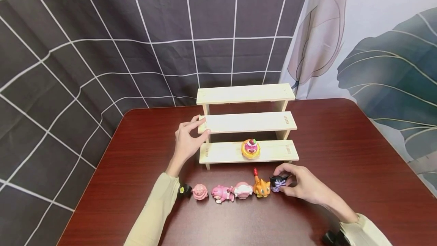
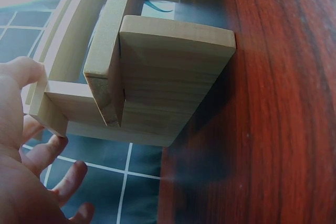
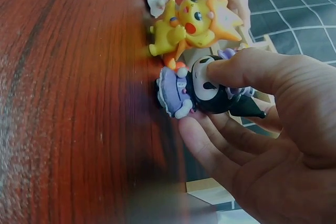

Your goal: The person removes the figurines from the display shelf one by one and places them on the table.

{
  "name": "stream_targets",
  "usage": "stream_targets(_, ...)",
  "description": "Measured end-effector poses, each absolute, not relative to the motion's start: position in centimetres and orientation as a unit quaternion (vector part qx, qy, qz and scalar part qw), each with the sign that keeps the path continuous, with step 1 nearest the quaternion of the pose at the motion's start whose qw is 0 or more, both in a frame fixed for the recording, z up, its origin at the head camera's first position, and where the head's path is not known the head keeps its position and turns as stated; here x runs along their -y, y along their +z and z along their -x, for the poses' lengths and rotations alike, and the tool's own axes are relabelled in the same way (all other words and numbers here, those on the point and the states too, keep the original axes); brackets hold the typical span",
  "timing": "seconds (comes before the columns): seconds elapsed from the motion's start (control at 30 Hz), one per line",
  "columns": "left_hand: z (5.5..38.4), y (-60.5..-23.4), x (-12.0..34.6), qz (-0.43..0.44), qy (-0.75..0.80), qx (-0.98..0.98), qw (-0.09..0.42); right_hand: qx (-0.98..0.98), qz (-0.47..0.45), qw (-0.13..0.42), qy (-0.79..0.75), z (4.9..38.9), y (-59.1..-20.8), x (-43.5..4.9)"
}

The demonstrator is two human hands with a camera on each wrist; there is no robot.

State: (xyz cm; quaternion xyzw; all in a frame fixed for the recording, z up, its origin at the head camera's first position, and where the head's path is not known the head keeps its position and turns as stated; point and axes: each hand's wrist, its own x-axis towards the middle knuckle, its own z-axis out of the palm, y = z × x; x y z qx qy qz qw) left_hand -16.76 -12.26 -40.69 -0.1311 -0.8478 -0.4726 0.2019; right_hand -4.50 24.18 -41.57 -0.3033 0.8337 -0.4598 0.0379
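Observation:
A three-tier wooden step shelf (image 1: 246, 122) stands on the table. At the left end of its middle tier, my left hand (image 1: 186, 139) pinches the board between thumb and fingers; in the left wrist view the fingertips (image 2: 55, 142) touch the board's end. A small figurine (image 3: 176, 90) with a black hood, white face and purple dress stands upright on the table. My right hand (image 1: 304, 183) grips it by the head, thumb in front and fingers behind. Right beside it stands an orange-yellow figurine (image 1: 262, 188) with a red-tipped tail.
Left of the orange-yellow one, a pink-and-white figurine (image 1: 242, 190), a pink figurine (image 1: 222, 193) and a round pink figurine (image 1: 200, 191) continue the row. On the lowest tier sits a pink figurine in a yellow ring (image 1: 250, 149). A dark gridded curtain (image 1: 211, 18) hangs behind the table.

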Motion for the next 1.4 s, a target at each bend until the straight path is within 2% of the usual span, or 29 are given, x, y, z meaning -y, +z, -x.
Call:
stream_targets(0.83,16.7,-40.7,12.2,0.129,-0.471,0.849,0.201,-0.836,0.312,0.062,-0.448,4.5,-41.4,-24.1)
stream_targets(1.4,16.6,-40.6,12.2,0.129,-0.473,0.849,0.197,-0.850,0.313,0.042,-0.421,4.6,-40.5,-24.4)
